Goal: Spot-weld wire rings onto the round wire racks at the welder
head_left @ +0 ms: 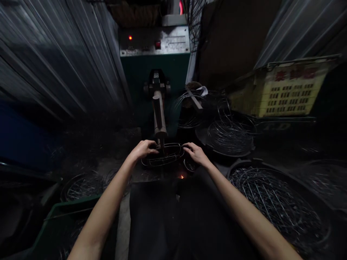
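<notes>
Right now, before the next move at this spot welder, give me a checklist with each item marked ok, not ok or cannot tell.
1. Left hand and right hand both on the oval wire frame: ok.
2. Electrode arm reaching down to the frame: ok.
3. Indicator lamp lit red: ok.
4. Orange spark showing below the frame: not ok.
5. Electrode tip seated on the wire: cannot tell, too dark.
</notes>
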`<state>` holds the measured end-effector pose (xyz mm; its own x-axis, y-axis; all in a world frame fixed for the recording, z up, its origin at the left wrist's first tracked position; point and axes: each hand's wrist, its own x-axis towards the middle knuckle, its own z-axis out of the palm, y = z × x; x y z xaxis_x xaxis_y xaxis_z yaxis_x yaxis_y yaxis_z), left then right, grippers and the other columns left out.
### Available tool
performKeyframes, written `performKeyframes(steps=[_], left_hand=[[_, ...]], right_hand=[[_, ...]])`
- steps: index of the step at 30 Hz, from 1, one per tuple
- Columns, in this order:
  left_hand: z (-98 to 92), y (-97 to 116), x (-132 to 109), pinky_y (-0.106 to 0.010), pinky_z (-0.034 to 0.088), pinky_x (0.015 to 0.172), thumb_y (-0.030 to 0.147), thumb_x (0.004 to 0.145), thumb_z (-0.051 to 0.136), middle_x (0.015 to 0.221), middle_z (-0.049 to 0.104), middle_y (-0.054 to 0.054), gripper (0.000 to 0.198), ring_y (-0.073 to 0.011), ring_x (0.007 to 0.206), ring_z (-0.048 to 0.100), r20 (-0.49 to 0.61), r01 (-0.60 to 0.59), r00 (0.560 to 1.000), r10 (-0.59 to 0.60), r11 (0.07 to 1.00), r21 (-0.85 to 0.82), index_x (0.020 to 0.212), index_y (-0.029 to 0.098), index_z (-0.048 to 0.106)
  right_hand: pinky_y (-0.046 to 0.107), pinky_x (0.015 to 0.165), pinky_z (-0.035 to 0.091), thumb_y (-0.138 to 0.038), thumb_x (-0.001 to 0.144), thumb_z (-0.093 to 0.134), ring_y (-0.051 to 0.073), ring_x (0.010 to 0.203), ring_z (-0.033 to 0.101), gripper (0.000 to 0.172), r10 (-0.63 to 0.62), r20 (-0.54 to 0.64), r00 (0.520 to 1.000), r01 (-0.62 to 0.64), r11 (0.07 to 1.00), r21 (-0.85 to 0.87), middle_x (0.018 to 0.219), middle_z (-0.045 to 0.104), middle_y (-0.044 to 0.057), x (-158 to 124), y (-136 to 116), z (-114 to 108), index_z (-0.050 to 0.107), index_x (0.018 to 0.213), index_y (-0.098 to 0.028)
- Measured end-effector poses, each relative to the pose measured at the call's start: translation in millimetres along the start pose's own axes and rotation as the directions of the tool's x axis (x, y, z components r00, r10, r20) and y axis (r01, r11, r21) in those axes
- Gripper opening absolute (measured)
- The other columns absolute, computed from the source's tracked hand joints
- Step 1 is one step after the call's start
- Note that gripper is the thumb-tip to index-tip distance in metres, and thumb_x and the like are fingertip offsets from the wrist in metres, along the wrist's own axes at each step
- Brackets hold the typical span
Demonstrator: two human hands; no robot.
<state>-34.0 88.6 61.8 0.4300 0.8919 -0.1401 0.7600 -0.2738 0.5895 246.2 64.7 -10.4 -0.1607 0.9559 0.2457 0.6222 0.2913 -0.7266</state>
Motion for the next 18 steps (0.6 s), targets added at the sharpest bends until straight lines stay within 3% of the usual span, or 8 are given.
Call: performKeyframes(steps=[5, 8, 12, 15, 18], left_hand=[[0.1, -26.3, -9.9, -0.027, 0.045, 0.078, 0.044, 0.066, 0.065, 0.088, 0.069, -0.003, 0.041, -0.0203, 0.086, 0.06, 0.043, 0.014, 0.999, -0.009, 0.994, -0.113, 0.094, 0.016, 0.067], [-3.4, -31.5, -23.6, -0.029, 0.045, 0.083, 0.044, 0.067, 0.065, 0.099, 0.068, -0.005, 0.047, -0.0207, 0.091, 0.06, 0.01, 0.01, 1.0, -0.008, 0.993, -0.121, 0.104, 0.016, 0.065], [-0.2, -7.8, -32.1, -0.031, 0.044, 0.086, 0.046, 0.07, 0.064, 0.11, 0.064, -0.008, 0.052, -0.0222, 0.097, 0.058, -0.221, -0.051, 0.973, 0.059, 0.998, 0.042, 0.113, 0.017, 0.061], [10.3, 12.5, -25.3, -0.031, 0.044, 0.086, 0.037, 0.072, 0.065, 0.104, 0.067, -0.009, 0.042, -0.0241, 0.098, 0.059, -0.173, -0.068, 0.979, 0.103, 0.978, 0.198, 0.109, 0.017, 0.064], [19.5, 19.0, -17.4, -0.027, 0.046, 0.079, 0.03, 0.076, 0.062, 0.098, 0.069, -0.008, 0.032, -0.0228, 0.092, 0.062, -0.094, -0.059, 0.992, 0.082, 0.973, 0.223, 0.105, 0.017, 0.066]], right_hand=[[0.026, 0.071, 0.042, -0.037, 0.085, 0.049, 0.014, 0.074, 0.058, 0.02, -0.08, 0.144, 0.986, 0.072, 0.996, 0.058, 0.081, 0.064, 0.0, 6.2, -21.6, 0.6, 0.062, 0.086, -0.021], [0.024, 0.069, 0.041, -0.033, 0.085, 0.051, 0.014, 0.075, 0.058, 0.017, -0.128, 0.095, 0.987, 0.13, 0.992, -0.008, 0.082, 0.065, 0.0, 6.1, -41.8, 5.5, 0.064, 0.086, -0.022], [0.023, 0.062, 0.038, -0.033, 0.086, 0.051, 0.013, 0.07, 0.056, 0.018, -0.159, 0.039, 0.986, 0.164, 0.974, -0.159, 0.079, 0.062, 0.001, 2.0, -60.3, 19.7, 0.066, 0.088, -0.023], [0.022, 0.06, 0.038, -0.035, 0.087, 0.051, 0.013, 0.068, 0.055, 0.02, -0.164, 0.066, 0.984, 0.174, 0.965, -0.195, 0.078, 0.06, 0.001, 0.0, -69.7, 27.6, 0.066, 0.091, -0.024], [0.022, 0.059, 0.038, -0.038, 0.084, 0.055, 0.012, 0.069, 0.055, 0.019, -0.117, 0.121, 0.986, 0.139, 0.972, -0.188, 0.078, 0.06, 0.0, 0.5, -75.4, 30.1, 0.067, 0.092, -0.025]])
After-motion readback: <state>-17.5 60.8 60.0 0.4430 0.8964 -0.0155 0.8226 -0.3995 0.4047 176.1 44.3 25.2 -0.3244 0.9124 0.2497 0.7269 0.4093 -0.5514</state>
